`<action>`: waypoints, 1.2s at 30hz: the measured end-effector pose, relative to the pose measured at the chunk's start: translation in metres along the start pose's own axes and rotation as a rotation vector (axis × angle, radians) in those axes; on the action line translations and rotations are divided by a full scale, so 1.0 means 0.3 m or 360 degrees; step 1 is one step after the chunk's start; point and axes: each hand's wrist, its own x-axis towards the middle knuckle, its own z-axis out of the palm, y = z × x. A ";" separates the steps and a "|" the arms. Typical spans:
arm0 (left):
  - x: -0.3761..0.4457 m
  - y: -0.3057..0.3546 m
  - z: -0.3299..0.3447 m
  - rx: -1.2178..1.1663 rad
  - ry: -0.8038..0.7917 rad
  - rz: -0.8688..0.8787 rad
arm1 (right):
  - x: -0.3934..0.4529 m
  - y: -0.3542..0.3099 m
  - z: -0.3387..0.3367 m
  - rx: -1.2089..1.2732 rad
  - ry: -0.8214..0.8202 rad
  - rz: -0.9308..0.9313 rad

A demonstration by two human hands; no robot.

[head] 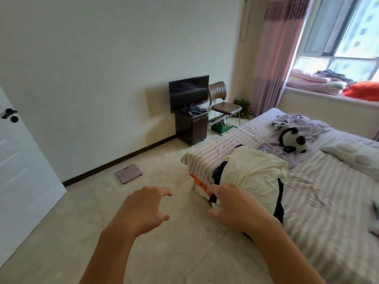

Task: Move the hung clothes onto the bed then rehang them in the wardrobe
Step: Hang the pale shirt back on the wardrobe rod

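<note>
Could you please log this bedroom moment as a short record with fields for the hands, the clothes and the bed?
left hand: open, fingers spread, over the floor, holding nothing
right hand: open, reaching at the near edge of the clothes pile
clothes pile: pale yellow garment on top of dark ones, lying at the bed's edge
orange hanger: sticks out from under the pile
bed: striped sheet, rumpled
plush panda: lying on the bed beyond the pile
wardrobe: not in view
</note>
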 end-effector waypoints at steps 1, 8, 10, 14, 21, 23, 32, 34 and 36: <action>0.053 0.019 0.004 0.0002 -0.0016 0.0050 | 0.018 0.031 -0.006 0.0010 0.0004 0.0049; 0.463 0.120 -0.022 -0.0068 -0.0046 0.0370 | 0.194 0.238 -0.074 0.0072 0.0050 0.0368; 0.587 0.148 -0.039 -0.0094 -0.0029 0.0472 | 0.254 0.292 -0.095 0.0100 0.0043 0.0439; 0.812 0.204 -0.039 -0.0123 -0.0062 0.0607 | 0.371 0.391 -0.137 0.0122 0.0082 0.0555; 1.113 0.345 -0.010 -0.0084 -0.0173 0.0784 | 0.521 0.597 -0.174 0.0180 0.0177 0.0749; 1.198 0.400 0.004 -0.0043 -0.0185 0.0809 | 0.565 0.671 -0.183 0.0192 0.0188 0.0792; 1.590 0.725 0.090 0.0013 -0.0272 0.0829 | 0.776 1.112 -0.225 0.0164 0.0181 0.0866; 1.676 0.802 0.094 0.0021 -0.0290 0.0819 | 0.835 1.205 -0.237 0.0171 0.0170 0.0858; 1.758 0.877 0.097 -0.0001 -0.0261 0.0803 | 0.891 1.298 -0.254 0.0178 0.0177 0.0855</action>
